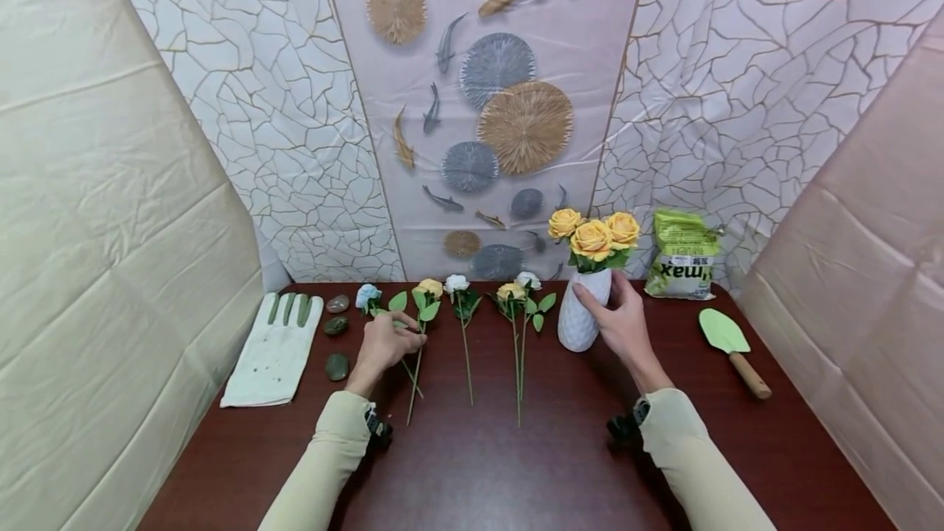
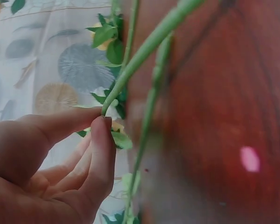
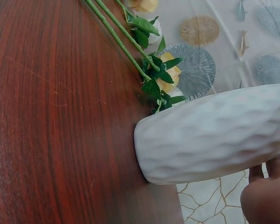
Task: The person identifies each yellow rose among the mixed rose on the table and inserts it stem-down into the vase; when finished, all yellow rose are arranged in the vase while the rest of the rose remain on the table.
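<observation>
My left hand pinches the green stem of a yellow rose between thumb and fingertip. A blue flower lies beside it, its stem crossing the rose's stem. On the right, my right hand grips the upper side of a white dimpled vase, which holds yellow roses. The vase tilts slightly in the head view. Between the hands lie a white rose, another yellow rose and a second white rose, stems pointing toward me.
A white glove lies at the left, with three stones next to it. At the back right stands a green-and-white bag. A small trowel with a green blade and wooden handle lies near the table's right edge. Patterned cloth hangs behind.
</observation>
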Tool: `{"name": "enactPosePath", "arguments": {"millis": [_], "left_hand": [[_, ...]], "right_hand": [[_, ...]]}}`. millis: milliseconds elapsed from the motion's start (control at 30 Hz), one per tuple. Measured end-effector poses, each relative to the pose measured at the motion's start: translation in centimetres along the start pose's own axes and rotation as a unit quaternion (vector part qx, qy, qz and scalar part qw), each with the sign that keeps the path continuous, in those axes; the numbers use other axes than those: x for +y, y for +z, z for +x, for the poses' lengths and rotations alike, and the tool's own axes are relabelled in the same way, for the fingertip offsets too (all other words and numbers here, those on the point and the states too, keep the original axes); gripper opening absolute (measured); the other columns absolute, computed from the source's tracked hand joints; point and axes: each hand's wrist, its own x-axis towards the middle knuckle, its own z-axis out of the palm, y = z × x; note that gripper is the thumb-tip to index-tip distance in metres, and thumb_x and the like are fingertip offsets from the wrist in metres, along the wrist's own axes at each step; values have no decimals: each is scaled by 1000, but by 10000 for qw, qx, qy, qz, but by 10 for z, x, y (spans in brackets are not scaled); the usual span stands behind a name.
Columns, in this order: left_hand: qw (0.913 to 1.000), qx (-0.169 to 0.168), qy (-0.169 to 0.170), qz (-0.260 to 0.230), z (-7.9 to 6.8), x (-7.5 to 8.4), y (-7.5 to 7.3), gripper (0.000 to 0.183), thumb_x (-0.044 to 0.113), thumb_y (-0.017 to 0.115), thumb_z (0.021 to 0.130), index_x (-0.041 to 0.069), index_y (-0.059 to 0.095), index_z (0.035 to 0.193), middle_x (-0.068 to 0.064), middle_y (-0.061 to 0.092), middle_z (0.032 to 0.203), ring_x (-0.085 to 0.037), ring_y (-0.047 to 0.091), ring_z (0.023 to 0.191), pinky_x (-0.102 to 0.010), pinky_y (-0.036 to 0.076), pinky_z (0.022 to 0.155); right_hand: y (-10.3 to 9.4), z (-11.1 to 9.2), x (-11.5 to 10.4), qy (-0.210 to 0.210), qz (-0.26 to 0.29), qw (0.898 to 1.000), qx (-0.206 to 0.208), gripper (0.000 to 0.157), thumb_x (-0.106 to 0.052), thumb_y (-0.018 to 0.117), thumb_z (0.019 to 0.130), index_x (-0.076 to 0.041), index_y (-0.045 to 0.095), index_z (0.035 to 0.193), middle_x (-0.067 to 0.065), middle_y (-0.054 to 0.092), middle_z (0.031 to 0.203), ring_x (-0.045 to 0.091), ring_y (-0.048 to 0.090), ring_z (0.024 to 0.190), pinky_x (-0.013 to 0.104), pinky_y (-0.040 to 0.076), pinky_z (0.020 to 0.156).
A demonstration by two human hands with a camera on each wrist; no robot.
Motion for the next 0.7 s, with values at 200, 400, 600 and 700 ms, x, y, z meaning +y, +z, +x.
{"name": "enactPosePath", "arguments": {"millis": [200,400,600,700], "left_hand": [[9984,89,333,-438,-2,11,-8,26,28,82,85,14,70,103,-2,79,85,-29,75,86,-30,49,63],[9923,171,628,-1050,-2,30,-8,29,32,81,87,16,68,107,-3,79,94,-23,75,86,-34,53,72],[9759,263,844,-1996,2,55,0,37,28,82,86,12,67,116,-10,78,102,-24,76,90,-39,60,86],[9635,256,1010,-2466,4,67,6,37,23,81,87,8,68,118,-15,77,105,-27,76,93,-36,62,83]], "right_hand": [[0,0,1,-19,-73,10000,29,65,-39,76,90,-22,49,146,6,61,139,10,60,119,19,53,89],[1,2,4,-63,-111,9999,19,63,-38,76,90,-21,50,145,6,62,137,11,61,117,20,54,88],[0,2,4,-39,-98,9999,8,65,-38,75,90,-22,48,147,5,61,138,10,60,119,19,53,89],[-1,1,4,-5,-99,9999,-31,65,-39,75,91,-22,47,148,4,61,137,9,60,118,18,53,89]]}}
